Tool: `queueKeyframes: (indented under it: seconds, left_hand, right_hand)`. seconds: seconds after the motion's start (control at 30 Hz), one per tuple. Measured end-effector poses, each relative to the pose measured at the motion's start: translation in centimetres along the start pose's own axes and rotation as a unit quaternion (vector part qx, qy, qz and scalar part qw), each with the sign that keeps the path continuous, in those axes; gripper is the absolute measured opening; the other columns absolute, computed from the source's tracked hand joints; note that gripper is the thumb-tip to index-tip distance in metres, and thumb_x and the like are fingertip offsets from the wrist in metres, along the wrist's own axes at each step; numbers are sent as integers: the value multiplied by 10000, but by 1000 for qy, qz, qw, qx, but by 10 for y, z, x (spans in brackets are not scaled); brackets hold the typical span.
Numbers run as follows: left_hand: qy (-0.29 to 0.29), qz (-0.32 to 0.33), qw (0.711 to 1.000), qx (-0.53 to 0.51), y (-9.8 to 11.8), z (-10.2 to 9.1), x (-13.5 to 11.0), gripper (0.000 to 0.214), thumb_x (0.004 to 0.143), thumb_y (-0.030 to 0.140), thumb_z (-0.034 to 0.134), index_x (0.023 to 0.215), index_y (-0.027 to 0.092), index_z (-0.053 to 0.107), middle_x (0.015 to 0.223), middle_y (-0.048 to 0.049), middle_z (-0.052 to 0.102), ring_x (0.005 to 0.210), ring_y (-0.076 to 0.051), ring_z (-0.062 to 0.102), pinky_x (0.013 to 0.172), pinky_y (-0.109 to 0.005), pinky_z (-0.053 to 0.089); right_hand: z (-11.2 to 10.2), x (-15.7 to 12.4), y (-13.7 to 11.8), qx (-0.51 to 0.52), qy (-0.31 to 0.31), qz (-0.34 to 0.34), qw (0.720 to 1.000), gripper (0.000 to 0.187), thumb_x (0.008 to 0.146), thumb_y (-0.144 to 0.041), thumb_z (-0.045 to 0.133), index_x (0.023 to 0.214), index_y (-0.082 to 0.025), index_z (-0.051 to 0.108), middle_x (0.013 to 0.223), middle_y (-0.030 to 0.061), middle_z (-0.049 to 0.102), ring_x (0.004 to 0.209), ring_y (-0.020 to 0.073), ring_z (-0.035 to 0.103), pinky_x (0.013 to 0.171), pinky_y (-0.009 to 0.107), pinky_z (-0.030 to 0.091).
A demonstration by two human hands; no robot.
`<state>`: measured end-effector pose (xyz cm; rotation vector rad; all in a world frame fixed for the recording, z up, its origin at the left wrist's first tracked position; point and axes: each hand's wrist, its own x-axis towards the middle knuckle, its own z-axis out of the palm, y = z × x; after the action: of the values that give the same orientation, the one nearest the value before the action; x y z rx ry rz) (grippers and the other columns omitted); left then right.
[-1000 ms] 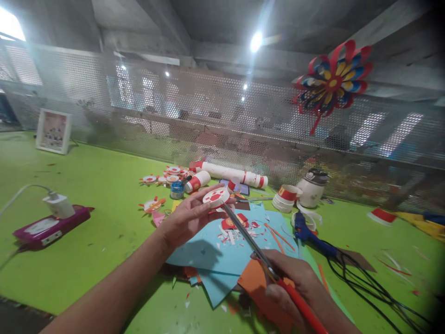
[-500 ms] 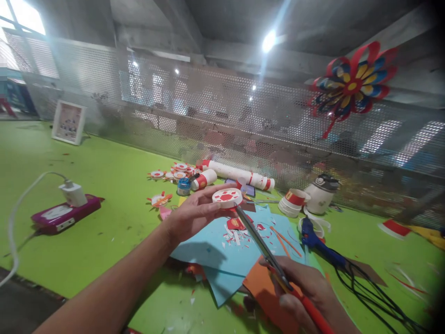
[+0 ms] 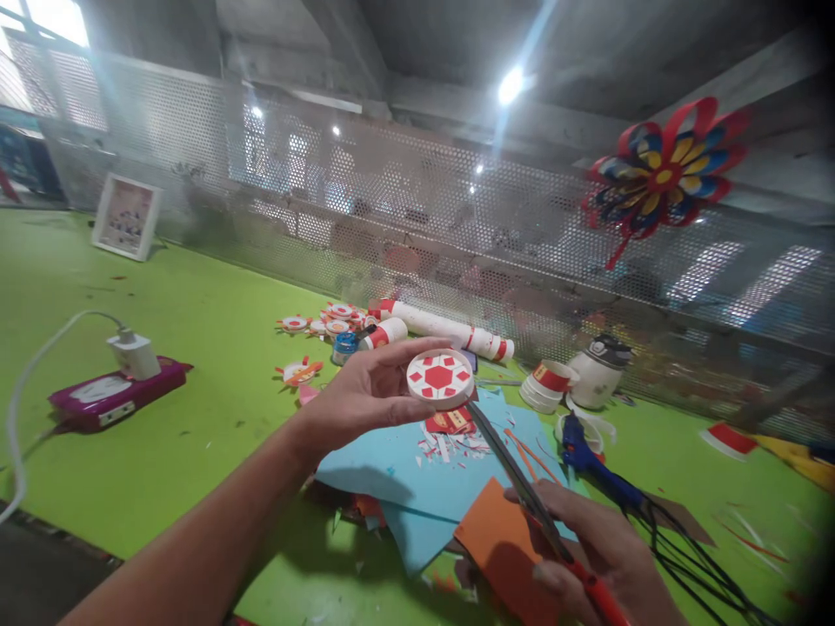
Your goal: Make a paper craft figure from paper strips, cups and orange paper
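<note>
My left hand (image 3: 371, 391) grips a round white paper disc (image 3: 440, 380) by its left edge, thumb below and fingers behind. A red hexagon sits at the disc's centre, with small red pieces around it. My right hand (image 3: 587, 539) is closed around red-handled scissors (image 3: 515, 474), whose long blades look shut. Their tip is close to the disc's lower right edge; whether it touches I cannot tell. Beneath the hands are light blue paper sheets (image 3: 384, 474), red and white paper scraps (image 3: 447, 445) and an orange sheet (image 3: 499, 539).
A blue glue gun (image 3: 600, 469) with a black cable lies at right, near a paper cup (image 3: 544, 385) and a white pot (image 3: 598, 374). Behind are small decorated discs (image 3: 339, 313), a blue jar (image 3: 344, 348) and a long white tube (image 3: 444, 329). At left sits a purple power strip (image 3: 121, 396).
The disc has tilted so its patterned face turns more towards me, and it has shifted slightly right. The scissors and my right hand have also moved a little right and down.
</note>
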<state>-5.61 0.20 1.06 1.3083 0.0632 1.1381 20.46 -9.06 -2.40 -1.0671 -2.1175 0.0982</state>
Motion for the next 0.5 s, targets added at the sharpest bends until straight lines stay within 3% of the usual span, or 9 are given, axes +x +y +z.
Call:
queueKeyframes:
  seconds: [0.17,0.33,0.5]
  left_hand:
    - [14,8,1000,8,-2,-1,1,535,603,76,779,1112,196,667,1199,-96,642,1065,-228,605,914,-344,501]
    - [23,28,999,31,-3,0,2,521,571,76,795,1056,238,696,1269,-81,589,1153,-256,541,879,-340,523]
    - [44,25,997,62,-1,2,3,598,481,64,831,1042,226,703,1194,-78,611,1092,-244,567,885,-322,507]
  right_hand:
    - [4,0,-7,41,15,16,999,339,839,-473,544,1014,-205,655,676,25,619,543,153,570,539,240,478]
    - [2,1,-5,35,-7,30,999,366,825,-509,549,1000,-215,678,717,33,651,557,157,586,539,243,479]
    - [4,4,-6,87,-13,46,995,385,828,-533,532,942,-198,683,676,27,634,556,151,573,552,244,480]
